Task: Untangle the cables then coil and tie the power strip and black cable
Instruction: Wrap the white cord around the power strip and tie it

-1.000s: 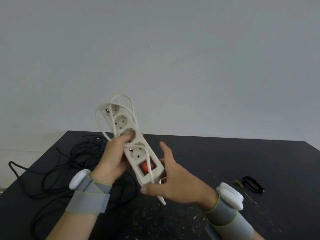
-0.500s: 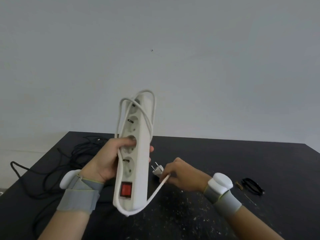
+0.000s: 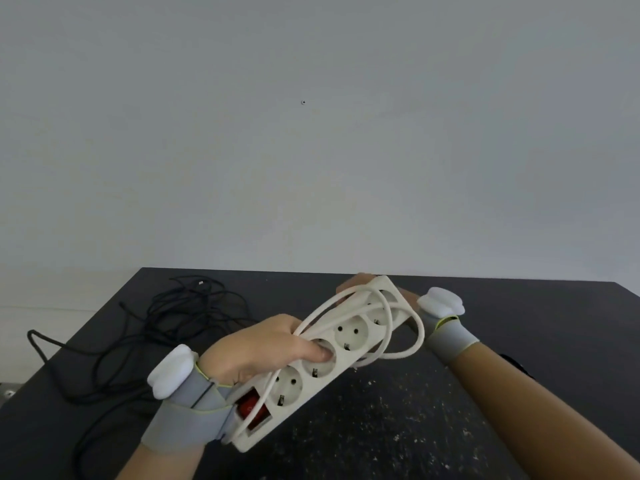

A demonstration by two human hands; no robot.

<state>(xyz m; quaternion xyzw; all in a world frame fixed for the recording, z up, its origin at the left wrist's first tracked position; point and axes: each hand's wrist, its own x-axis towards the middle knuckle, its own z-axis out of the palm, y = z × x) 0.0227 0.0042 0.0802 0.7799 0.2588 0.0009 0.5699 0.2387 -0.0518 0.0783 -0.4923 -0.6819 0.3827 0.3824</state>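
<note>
**Worktop** (image 3: 450, 427): black and speckled with pale crumbs. Its far edge runs along a plain grey wall (image 3: 311, 150) and its left edge slants toward the viewer. The right half is bare from the far edge forward, crossed only by the right forearm.

**Black cable** (image 3: 180, 323): a loose tangle lying on the left part of the worktop. One strand reaches close to the left edge. It is well apart from both hands.

**Power strip** (image 3: 349, 336): white, held in the air above the middle of the worktop. It is tilted, with the red switch (image 3: 252, 408) end low and near and the other end high and far. Its white cord (image 3: 412, 344) is looped lengthwise round the body, with one loop sagging off the right side.

**Left hand** (image 3: 249, 351): its fingers are wrapped round the strip's middle, with the thumb (image 3: 318, 353) pressed on the socket face, pinning the cord.

**Right hand** (image 3: 408, 299): it sits behind the strip's far end and is mostly hidden. Its fingers (image 3: 349, 285) show at the corner, touching it. I cannot tell whether they grip it.

**Wrist bands**: grey, each with a white module, on the left (image 3: 173, 372) and the right (image 3: 441, 301).
</note>
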